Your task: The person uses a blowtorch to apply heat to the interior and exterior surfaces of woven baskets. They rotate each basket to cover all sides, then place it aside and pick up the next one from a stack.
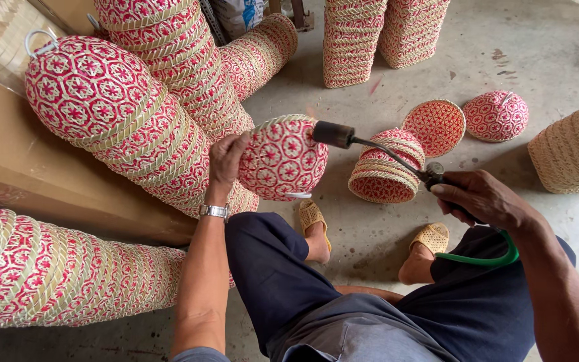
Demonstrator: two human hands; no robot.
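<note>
My left hand grips the rim of a domed woven lid, red and cream with a star pattern, held up above my knees. My right hand holds the handle of a gas torch; its dark nozzle points at the lid's upper right edge, almost touching it. A green hose runs from the torch under my right wrist. A metal watch sits on my left wrist.
Long stacks of matching woven baskets lie to the left against a brown board, another stack at lower left. On the concrete floor ahead are a small basket stack, a flat lid, a domed lid and a plain cream basket.
</note>
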